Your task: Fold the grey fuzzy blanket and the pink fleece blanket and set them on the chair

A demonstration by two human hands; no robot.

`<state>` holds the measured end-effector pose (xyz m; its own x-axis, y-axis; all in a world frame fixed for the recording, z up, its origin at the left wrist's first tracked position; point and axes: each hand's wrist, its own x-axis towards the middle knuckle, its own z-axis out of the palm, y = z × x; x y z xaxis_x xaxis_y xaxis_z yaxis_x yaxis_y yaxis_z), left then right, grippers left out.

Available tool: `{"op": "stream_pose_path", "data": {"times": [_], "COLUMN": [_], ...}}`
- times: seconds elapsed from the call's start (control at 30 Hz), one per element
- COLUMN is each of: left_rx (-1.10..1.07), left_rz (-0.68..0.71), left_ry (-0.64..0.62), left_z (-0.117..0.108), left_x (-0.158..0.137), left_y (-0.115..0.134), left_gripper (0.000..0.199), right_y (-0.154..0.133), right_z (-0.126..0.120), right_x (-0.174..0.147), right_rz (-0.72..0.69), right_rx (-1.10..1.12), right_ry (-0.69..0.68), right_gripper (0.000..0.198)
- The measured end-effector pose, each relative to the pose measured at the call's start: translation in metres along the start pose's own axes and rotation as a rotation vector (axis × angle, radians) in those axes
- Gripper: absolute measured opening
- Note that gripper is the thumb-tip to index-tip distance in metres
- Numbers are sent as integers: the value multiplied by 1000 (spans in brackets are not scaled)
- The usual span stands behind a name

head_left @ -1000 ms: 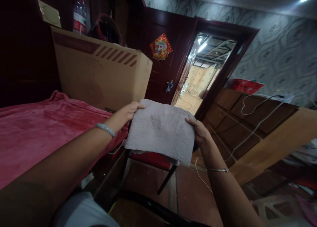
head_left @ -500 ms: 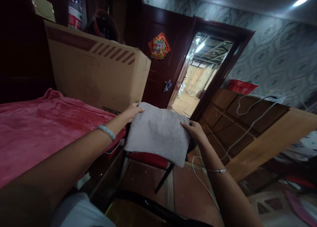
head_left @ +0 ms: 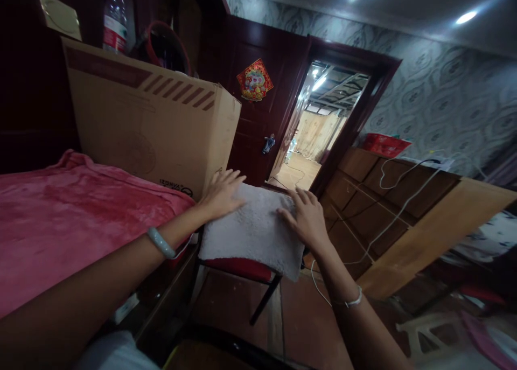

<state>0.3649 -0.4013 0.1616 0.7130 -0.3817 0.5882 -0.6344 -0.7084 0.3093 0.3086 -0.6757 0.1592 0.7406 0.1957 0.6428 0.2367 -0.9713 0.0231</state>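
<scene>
A light grey towel (head_left: pixel 250 235) lies spread over the red seat of a chair (head_left: pixel 238 269), its near edge hanging past the front. Over the towel's far left corner is my left hand (head_left: pixel 222 194), open with fingers stretched out and the thumb apart. My right hand (head_left: pixel 306 217) is open at the right side of the towel, fingers spread and pointing away from me. Neither hand grips the cloth; whether the palms touch it I cannot tell.
A pink blanket (head_left: pixel 97 214) covers a surface on the left, with a big cardboard box (head_left: pixel 145 122) behind it. A wooden cabinet (head_left: pixel 375 208) with white cables stands on the right. Ahead is a dark red door (head_left: pixel 258 122) beside an open doorway. A black chair frame (head_left: pixel 242 348) is close below me.
Both hands have let go of the towel's far corners and opened their fingers. The towel now rests flatter and lower on the chair seat. The view has shifted slightly.
</scene>
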Motion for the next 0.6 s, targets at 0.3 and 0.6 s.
{"op": "stream_pose_path", "data": {"times": [0.3, 0.6], "left_rx": [218, 265], "left_rz": [235, 257], "left_ry": [-203, -159], "left_z": [18, 30], "left_x": [-3, 3], "left_y": [-5, 13], "left_gripper": [102, 105], "right_y": [-2, 17], "right_z": [23, 19], "right_x": [-6, -12], "right_rz": [-212, -167], "right_rx": [48, 65], "right_ry": [-148, -167], "right_gripper": [90, 84]}}
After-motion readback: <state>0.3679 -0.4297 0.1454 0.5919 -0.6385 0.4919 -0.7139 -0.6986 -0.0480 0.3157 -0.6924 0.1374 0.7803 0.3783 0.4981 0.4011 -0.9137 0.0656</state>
